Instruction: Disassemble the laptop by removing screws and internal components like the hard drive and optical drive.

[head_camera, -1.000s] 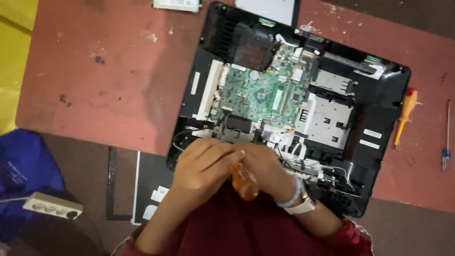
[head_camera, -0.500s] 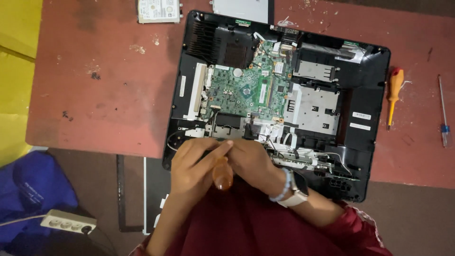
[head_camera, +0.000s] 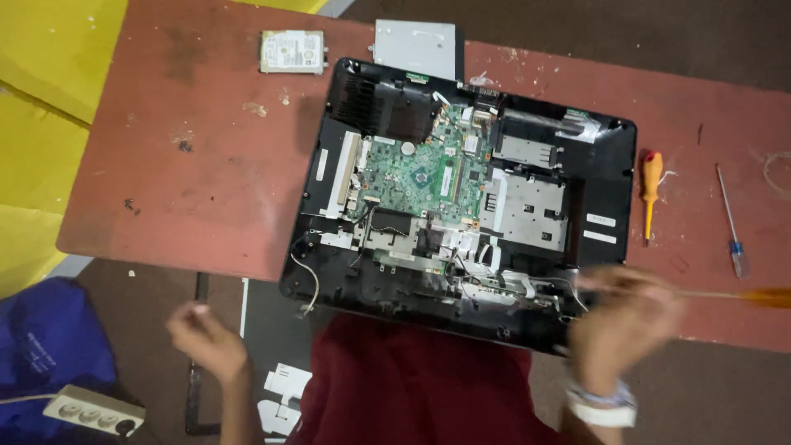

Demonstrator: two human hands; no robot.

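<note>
- One view only, from the head camera looking straight down: the right hand (head_camera: 622,325) is blurred at the near right edge of the table (head_camera: 198,181), its fingers clamped on a long screwdriver (head_camera: 741,295) whose orange handle points off to the right.
- Left hand (head_camera: 206,336) hangs off the table's near edge, holding nothing; its fingers look loosely curled together, though blur hides the detail.
- Between the hands lies the opened computer chassis (head_camera: 610,177), flat on the table with its near edge jutting past the table edge above the person's dark red lap.
- It looks like a wide black plastic shell with a green circuit board (head_camera: 424,173) in the middle, a black finned cooler at the far left corner, silver metal plates on the right, and loose thin wires along the near side.
- By my judgement it is fairly heavy and stiff, yet fragile inside; it is best taken by the black outer rim on both sides, never by the board or wires.
- Also on the table: a second orange-handled screwdriver (head_camera: 651,189), a thin blue-handled one (head_camera: 732,222), a bare hard drive (head_camera: 292,51) and a silver drive case (head_camera: 414,48).
- Down on the floor sit a blue bag (head_camera: 49,354) and a power strip (head_camera: 91,409).
</note>
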